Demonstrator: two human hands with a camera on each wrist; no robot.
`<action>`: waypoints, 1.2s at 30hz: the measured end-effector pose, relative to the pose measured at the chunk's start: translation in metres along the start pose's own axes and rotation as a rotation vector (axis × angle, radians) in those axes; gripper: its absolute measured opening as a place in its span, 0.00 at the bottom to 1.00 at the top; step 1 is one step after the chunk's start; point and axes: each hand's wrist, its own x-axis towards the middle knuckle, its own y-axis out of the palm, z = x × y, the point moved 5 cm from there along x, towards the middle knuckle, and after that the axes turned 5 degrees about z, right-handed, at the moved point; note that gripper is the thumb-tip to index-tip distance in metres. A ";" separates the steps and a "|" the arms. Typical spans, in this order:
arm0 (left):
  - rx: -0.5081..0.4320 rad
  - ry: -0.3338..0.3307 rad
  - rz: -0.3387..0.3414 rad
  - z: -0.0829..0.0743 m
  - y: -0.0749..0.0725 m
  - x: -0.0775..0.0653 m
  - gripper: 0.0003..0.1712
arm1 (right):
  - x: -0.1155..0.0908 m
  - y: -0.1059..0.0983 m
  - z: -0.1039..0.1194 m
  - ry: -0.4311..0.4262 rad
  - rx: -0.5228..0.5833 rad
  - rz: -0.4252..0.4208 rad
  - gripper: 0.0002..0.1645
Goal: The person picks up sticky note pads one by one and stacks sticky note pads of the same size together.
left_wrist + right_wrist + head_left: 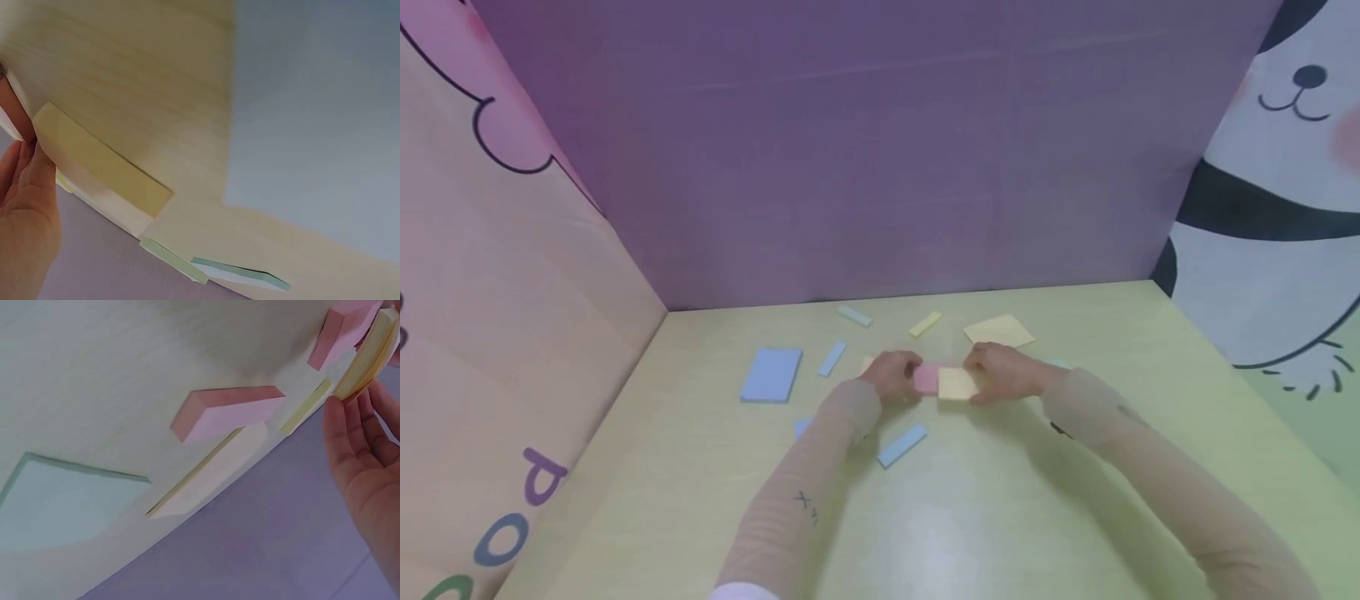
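My left hand (895, 375) pinches a pink sticky-note pad (927, 379) by its left side. Its fingertips meet the same pad (15, 111) at the edge of the left wrist view. Right beside it, my right hand (1009, 372) holds a pale yellow sticky-note pad (957, 385), thumb on the near side and fingers on the far side. In the right wrist view this yellow pad (367, 359) is seen edge-on between the fingers. The two pads meet or overlap in the head view; whether they touch I cannot tell.
A large blue pad (772, 375) lies left, with narrow blue strips (902, 446) about. Green (854, 316) and yellow strips (925, 324) and a yellow pad (998, 331) lie farther back. The right wrist view shows another pink pad (231, 412) and a light-teal pad (69, 503).
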 end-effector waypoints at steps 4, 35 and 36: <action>-0.011 -0.011 0.005 -0.001 0.000 -0.001 0.35 | 0.006 -0.001 0.002 0.025 0.021 0.011 0.31; 0.011 0.014 -0.012 0.000 0.002 0.002 0.35 | 0.037 0.006 0.000 0.045 0.059 0.059 0.30; 0.014 0.017 -0.013 0.001 0.002 0.002 0.35 | 0.038 0.007 0.000 0.046 0.060 0.064 0.30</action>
